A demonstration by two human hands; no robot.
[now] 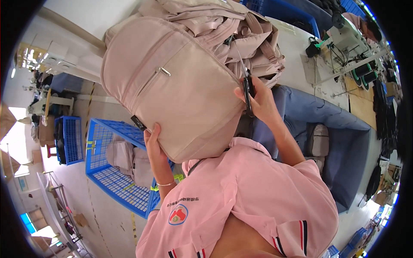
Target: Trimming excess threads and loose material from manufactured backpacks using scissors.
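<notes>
A beige-pink backpack [193, 86] tilts in front of my chest, its front panel with a zipped pocket and silver zipper pull [162, 71] facing up. My left hand [155, 139] grips the lower left side, thumb on the fabric, close to a small black tag [138, 123]. At the opposite edge, my right hand [261, 103] holds black-handled scissors [247, 91], their blades pointing up and away from me. The thumb of that hand lies by the bag's side. Some of the fingers behind the bag are hidden.
More backpacks of the same colour lie heaped [258, 47] on the table beyond. A blue plastic crate [118, 193] with bags stands at left, and a blue-grey lined bin [344, 172] with another bag at right. A sewing machine [346, 36] stands at the far right.
</notes>
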